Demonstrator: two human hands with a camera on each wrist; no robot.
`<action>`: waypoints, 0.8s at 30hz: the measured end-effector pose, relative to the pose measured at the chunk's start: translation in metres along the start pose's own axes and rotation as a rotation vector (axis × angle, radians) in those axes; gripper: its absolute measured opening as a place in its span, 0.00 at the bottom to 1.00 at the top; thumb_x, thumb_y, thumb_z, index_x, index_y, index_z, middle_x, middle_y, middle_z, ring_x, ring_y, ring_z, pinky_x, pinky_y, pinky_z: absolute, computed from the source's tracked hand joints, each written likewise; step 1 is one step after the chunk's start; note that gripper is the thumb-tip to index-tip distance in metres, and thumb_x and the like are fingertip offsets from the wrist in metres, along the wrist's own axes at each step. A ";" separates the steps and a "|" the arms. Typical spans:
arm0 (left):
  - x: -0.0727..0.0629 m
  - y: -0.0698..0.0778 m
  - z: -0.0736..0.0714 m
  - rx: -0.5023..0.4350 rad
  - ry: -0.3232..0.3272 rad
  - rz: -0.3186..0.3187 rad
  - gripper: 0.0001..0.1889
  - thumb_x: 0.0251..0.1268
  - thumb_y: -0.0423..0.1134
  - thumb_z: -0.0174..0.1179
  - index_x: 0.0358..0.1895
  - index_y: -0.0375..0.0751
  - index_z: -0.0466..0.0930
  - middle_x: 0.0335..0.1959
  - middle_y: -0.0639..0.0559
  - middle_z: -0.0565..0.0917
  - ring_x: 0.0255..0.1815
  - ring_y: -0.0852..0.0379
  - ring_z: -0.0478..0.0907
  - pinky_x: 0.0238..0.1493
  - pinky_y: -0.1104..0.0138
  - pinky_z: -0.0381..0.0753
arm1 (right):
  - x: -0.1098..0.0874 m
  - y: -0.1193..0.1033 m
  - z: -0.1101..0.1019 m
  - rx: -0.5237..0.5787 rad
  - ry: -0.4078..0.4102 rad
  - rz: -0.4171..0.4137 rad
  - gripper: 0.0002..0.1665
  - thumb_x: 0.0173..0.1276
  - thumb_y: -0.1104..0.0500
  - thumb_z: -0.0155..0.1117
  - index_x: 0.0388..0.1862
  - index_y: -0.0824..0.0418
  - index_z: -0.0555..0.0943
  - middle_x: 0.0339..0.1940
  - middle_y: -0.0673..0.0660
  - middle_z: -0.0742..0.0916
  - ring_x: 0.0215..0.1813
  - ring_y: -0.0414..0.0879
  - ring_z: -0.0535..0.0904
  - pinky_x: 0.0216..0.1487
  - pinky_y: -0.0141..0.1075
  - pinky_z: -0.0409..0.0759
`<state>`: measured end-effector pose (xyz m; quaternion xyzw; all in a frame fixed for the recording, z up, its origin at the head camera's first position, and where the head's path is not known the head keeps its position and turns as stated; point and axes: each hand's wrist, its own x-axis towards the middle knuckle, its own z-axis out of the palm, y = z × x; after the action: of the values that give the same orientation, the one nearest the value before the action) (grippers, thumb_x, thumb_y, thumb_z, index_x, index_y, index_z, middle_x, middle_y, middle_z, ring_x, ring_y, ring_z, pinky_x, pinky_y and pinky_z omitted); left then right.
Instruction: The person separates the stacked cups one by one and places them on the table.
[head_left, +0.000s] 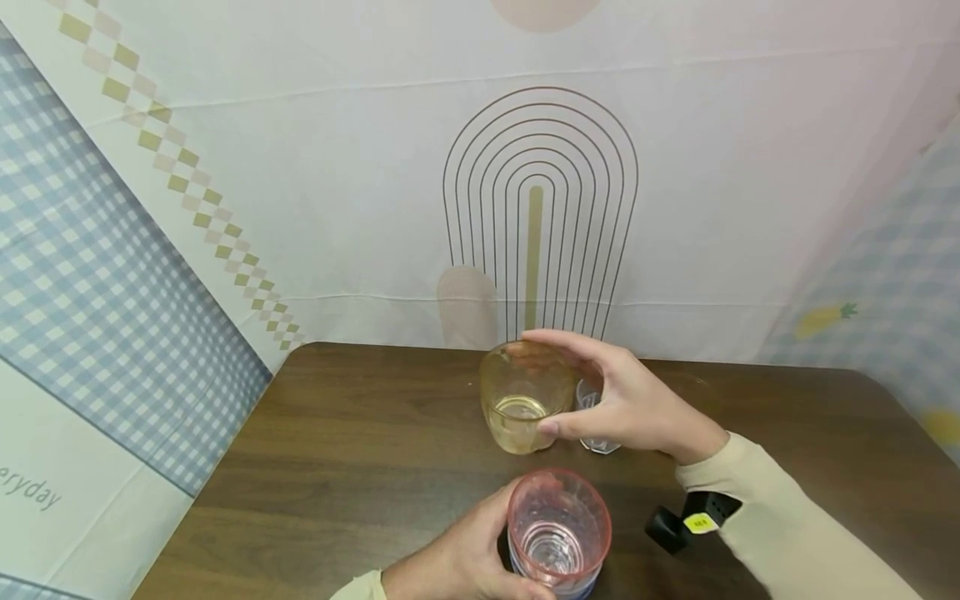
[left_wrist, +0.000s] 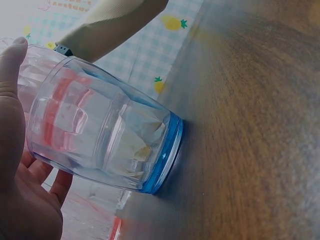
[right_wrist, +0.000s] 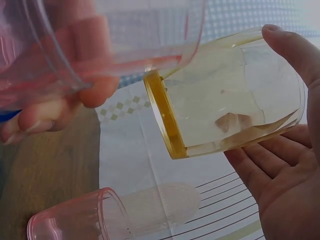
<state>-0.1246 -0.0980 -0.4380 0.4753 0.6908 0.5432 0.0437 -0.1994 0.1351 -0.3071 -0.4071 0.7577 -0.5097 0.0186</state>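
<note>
My left hand [head_left: 468, 546] grips a nested stack: a pink-tinted glass [head_left: 558, 521] sits inside a clear glass with a blue base [left_wrist: 167, 155]. In the left wrist view the blue base is close over the table, and the pink one's red bottom ring shows through the wall. Farther back, my right hand [head_left: 637, 400] holds an amber glass [head_left: 521, 417] between thumb and fingers, its thick yellow base [right_wrist: 167, 115] facing the table. Beyond that hand stands a clear glass [head_left: 600, 442], partly hidden by it.
Another pink-tinted glass [right_wrist: 75, 215] stands on the table in the right wrist view. The brown wooden table [head_left: 337, 467] ends at a patterned cloth [head_left: 360, 208] hung behind it. A black wrist device [head_left: 693, 521] is strapped on the right sleeve.
</note>
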 end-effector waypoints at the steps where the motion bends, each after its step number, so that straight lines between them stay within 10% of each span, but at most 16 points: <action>1: 0.000 0.000 0.000 0.024 0.002 0.005 0.52 0.48 0.30 0.84 0.79 0.35 0.63 0.70 0.38 0.81 0.71 0.55 0.80 0.77 0.61 0.78 | 0.001 0.001 0.001 0.002 -0.001 0.005 0.51 0.59 0.65 0.85 0.79 0.52 0.73 0.72 0.49 0.86 0.72 0.43 0.82 0.71 0.33 0.82; 24: -0.001 0.000 -0.003 0.087 -0.009 0.006 0.50 0.53 0.34 0.83 0.79 0.36 0.62 0.70 0.39 0.80 0.72 0.55 0.79 0.76 0.63 0.78 | 0.028 0.020 0.017 0.070 -0.056 0.036 0.48 0.62 0.63 0.83 0.80 0.57 0.72 0.74 0.54 0.84 0.75 0.50 0.81 0.76 0.35 0.78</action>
<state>-0.1252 -0.1009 -0.4374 0.4811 0.7122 0.5106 0.0242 -0.2228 0.1068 -0.3204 -0.4065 0.7457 -0.5240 0.0632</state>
